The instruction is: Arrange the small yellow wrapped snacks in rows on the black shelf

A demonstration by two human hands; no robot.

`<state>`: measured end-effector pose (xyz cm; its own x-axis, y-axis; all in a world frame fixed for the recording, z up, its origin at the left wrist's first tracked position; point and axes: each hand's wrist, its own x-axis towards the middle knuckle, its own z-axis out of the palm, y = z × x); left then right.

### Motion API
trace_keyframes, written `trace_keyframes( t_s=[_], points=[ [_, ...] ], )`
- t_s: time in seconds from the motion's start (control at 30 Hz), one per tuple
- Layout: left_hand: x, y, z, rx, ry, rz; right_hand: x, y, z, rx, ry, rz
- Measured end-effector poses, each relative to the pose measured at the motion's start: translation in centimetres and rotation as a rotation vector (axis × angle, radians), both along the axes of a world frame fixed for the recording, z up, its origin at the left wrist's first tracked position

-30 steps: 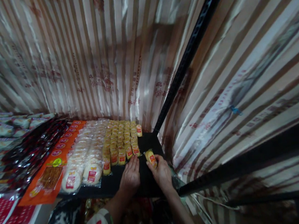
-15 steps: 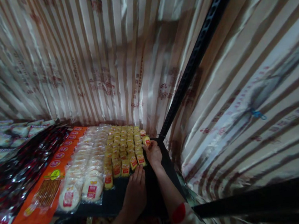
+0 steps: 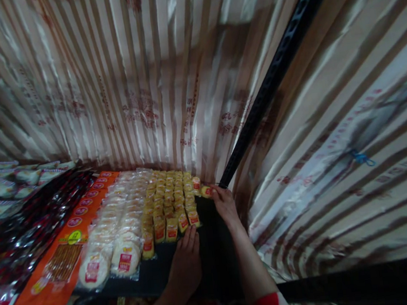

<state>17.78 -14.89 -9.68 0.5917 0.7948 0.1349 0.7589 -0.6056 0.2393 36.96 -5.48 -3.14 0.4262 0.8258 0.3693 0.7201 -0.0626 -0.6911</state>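
Note:
My right hand (image 3: pixel 226 206) reaches to the back right corner of the dark shelf (image 3: pixel 214 249). Its thumb and fingers pinch the edge of a small yellow snack packet (image 3: pixel 206 191) with a red label. That packet lies just right of the rows of matching yellow packets (image 3: pixel 168 195). Low at the front of those rows, my left hand (image 3: pixel 186 262) has its fingers stretched out, the tips by the base of a front packet (image 3: pixel 183 222). It holds nothing that I can see.
Left of the yellow rows are round white crackers (image 3: pixel 125 257) in clear wrap, an orange bag of sticks (image 3: pixel 63 261) and dark shiny packets (image 3: pixel 44 205). A black perforated post (image 3: pixel 265 86) rises at the shelf's corner. Striped sheeting (image 3: pixel 165 78) hangs behind.
My right hand has moved right and slightly away, with the yellow packet now to the right of the rows. A red-labelled packet shows at the back of the rightmost row. My left hand has barely moved.

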Motion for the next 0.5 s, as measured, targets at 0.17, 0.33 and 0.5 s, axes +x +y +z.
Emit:
trace_keyframes(
  t_s=[0.17, 0.33, 0.5],
  points=[
    [0.1, 0.0, 0.2, -0.020, 0.006, -0.007, -0.4, 0.5, 0.1, -0.026, -0.105, 0.208],
    [0.2, 0.2, 0.1, -0.020, 0.015, 0.002, -0.9, 2.0, -0.4, 0.008, -0.066, 0.281],
    [0.1, 0.2, 0.0, -0.018, 0.018, -0.018, -0.5, 4.5, -1.1, -0.012, -0.041, 0.233]
  ],
)
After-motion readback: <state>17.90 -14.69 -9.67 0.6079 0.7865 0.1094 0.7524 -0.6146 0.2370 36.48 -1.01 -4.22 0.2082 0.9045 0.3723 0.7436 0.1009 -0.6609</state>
